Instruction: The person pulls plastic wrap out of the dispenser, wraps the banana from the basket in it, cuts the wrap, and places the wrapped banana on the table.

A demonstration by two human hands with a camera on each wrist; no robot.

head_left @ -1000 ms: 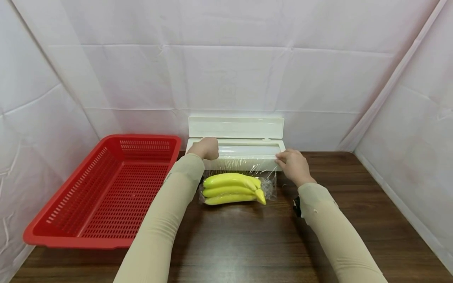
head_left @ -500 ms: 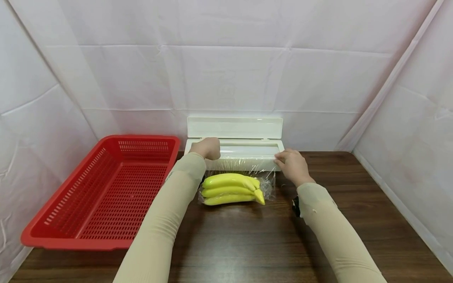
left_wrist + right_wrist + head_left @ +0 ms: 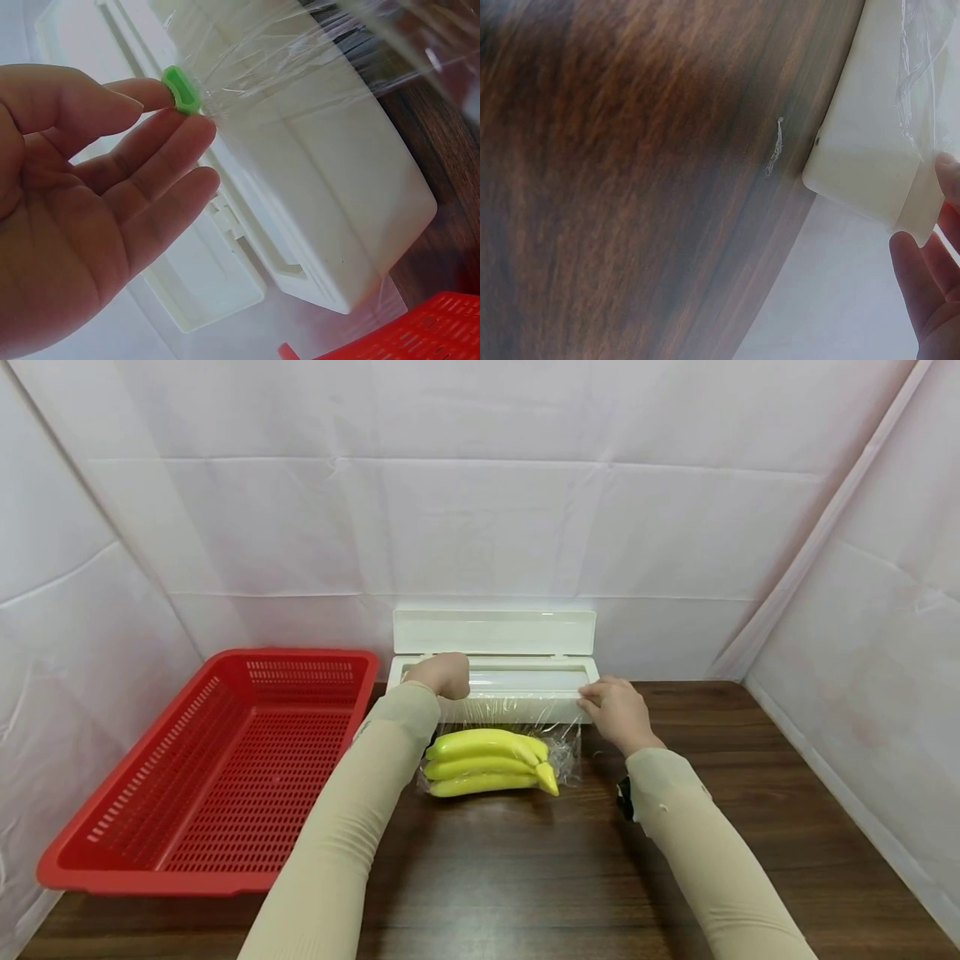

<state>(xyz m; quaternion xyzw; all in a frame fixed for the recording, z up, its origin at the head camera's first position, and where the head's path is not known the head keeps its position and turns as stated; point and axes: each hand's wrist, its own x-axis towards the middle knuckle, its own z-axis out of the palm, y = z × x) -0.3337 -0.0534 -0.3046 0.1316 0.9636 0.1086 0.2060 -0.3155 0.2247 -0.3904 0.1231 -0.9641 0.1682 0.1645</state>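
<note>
A long white cling film dispenser stands at the back of the table, its lid raised. My left hand is over its left part; in the left wrist view the fingertips pinch a small green slide cutter at the dispenser's edge. At the right front corner, my right hand grips the rim between thumb and fingers. Clear cling film runs from the dispenser down around a bunch of yellow bananas lying in front of it.
A red perforated plastic basket stands on the left of the dark wooden table. White cloth walls close off the back and sides. A small film scrap lies on the wood near the dispenser's right end.
My left hand has slid slightly to the right along the dispenser. The right hand keeps its hold on the corner, and the bananas stay in place. The head view has shifted a little.
</note>
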